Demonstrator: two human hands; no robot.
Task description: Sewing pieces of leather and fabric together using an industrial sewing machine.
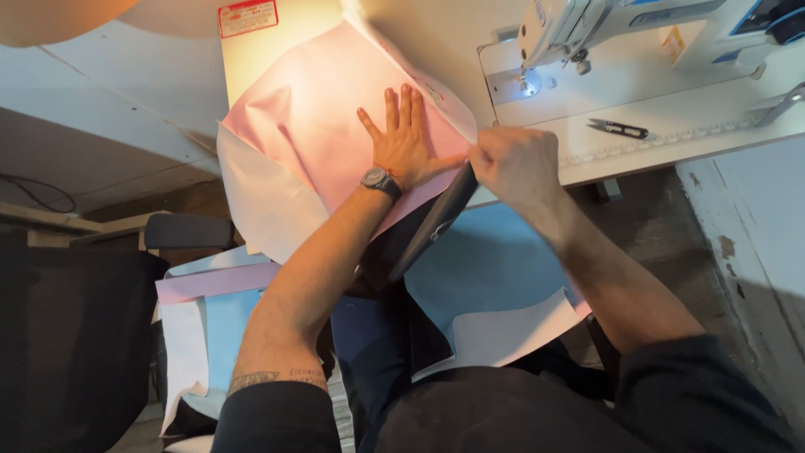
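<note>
Pink fabric: the pink fabric [323, 126] lies under my left palm, spread over the table edge in front of the machine, its right border running just past my fingertips.
Left hand: my left hand [402, 143] presses flat on the pink sheet, fingers spread apart and straight, thumb angled toward my right hand.
Right hand: my right hand [513, 161] sits just right of my left thumb, curled shut, pinching the fabric edge as far as I can judge; the fingertips themselves are hidden under the knuckles.
Dark piece: a dark fabric strip [428, 222] hangs down from below my right fist toward my lap.
Doing it well: I judge I should keep the flat palm heavy so the sheet does not creep, and draw the edge taut and even with the pinching hand.
Watch: a wristwatch [380, 180] sits on my left wrist, just behind the palm.
Beyond the fingers: the sewing machine [579, 29] stands up and right of my right hand, with small thread snips [619, 128] on the white table [671, 117] beside it.
Lap: blue fabric [486, 268] and white pieces lie below my forearms.
</note>
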